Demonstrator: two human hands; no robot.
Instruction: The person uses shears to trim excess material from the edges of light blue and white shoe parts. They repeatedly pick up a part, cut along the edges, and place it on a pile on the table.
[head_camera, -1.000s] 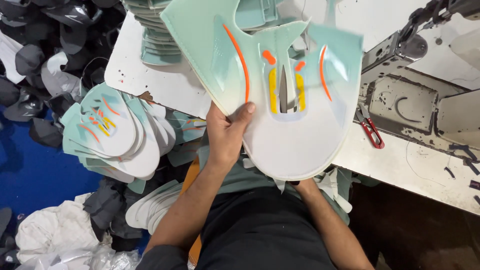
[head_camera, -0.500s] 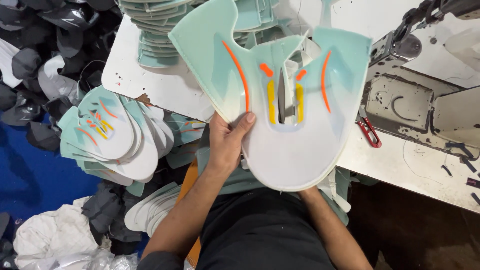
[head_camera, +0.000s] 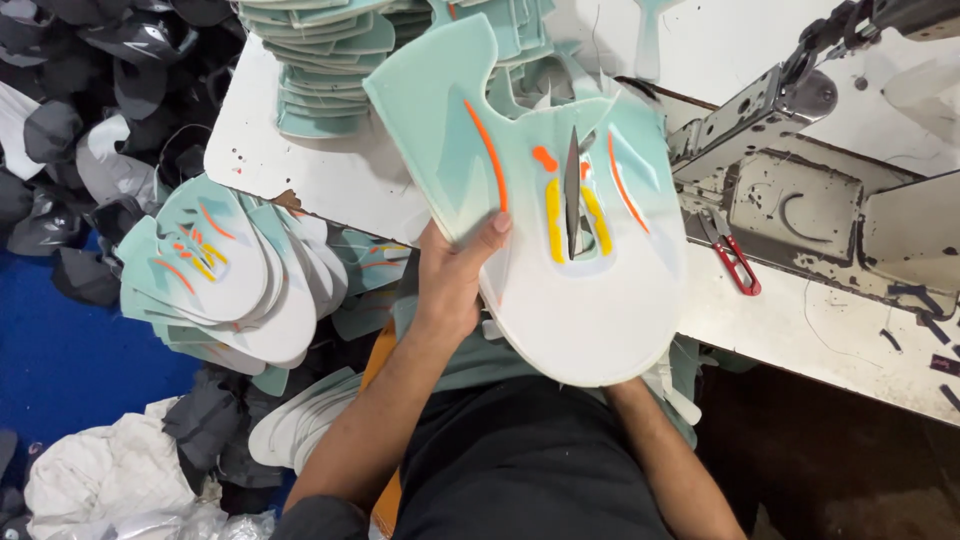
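**One Shoe Upper Held Over the Table Edge**

The left hand (head_camera: 455, 280) gripped one mint-and-white upper (head_camera: 560, 220), thumb pressed on its face, above the table (head_camera: 300, 170) edge. The right hand was hidden beneath the upper, so its grip could not be told. The upper bore two orange stripes and two yellow bars. One pile (head_camera: 215, 275) lay left; one red snips (head_camera: 735, 262) lay right. Farther off stood one stack (head_camera: 320, 60) and one sewing machine (head_camera: 800, 170).

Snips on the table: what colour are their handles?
Red handles on the snips, clearest in the head view.
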